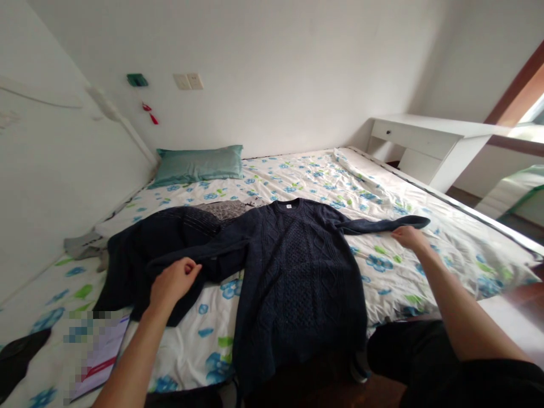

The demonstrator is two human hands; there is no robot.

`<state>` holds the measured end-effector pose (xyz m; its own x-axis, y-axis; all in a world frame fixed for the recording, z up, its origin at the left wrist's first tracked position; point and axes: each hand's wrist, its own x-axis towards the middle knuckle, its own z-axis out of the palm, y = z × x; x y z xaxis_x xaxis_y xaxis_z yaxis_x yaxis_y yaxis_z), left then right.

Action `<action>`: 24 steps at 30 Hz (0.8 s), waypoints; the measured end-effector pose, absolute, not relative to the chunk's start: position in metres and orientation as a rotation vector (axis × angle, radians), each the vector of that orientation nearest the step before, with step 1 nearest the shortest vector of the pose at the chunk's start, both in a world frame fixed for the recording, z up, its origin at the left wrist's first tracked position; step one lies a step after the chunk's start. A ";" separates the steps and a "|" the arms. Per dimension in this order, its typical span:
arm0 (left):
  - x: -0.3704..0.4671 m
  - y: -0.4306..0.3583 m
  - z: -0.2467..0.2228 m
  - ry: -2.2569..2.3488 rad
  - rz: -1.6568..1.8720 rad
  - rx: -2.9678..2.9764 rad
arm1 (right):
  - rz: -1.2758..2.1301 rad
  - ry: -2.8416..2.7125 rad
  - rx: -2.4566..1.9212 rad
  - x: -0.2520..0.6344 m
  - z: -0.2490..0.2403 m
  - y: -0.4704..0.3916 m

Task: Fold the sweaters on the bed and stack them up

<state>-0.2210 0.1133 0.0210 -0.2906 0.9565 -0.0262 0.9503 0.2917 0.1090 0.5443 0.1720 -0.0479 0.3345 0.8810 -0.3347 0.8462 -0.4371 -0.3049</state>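
Observation:
A dark navy cable-knit sweater (pixel 297 272) lies front up across the bed, its neckline towards the wall and its hem hanging over the near edge. Both sleeves are spread out sideways. My right hand (pixel 410 238) is closed on the lower edge of the right-side sleeve, near the cuff. Over on the other side, my left hand (pixel 176 277) has its fingers curled at the left-side sleeve and appears to pinch it; the fingertips are partly hidden. That sleeve lies over a heap of dark clothes (pixel 140 238).
A green pillow (pixel 202 164) rests against the wall on the flowered bedsheet (pixel 293 175). Grey patterned cloth (pixel 223 211) lies behind the heap. A flat printed packet (pixel 102 357) is at the near left. A white desk (pixel 416 141) stands beyond the bed's right side.

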 end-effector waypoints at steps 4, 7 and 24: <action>-0.173 0.097 -0.026 1.754 -0.304 1.523 | 1.862 -1.783 -2.361 0.466 -0.064 0.159; -0.150 0.081 -0.051 1.433 -0.481 1.487 | 2.305 -2.036 -2.125 0.410 -0.080 0.142; -0.154 0.080 -0.063 1.358 -0.408 1.391 | 1.835 -1.777 -2.514 0.498 -0.076 0.141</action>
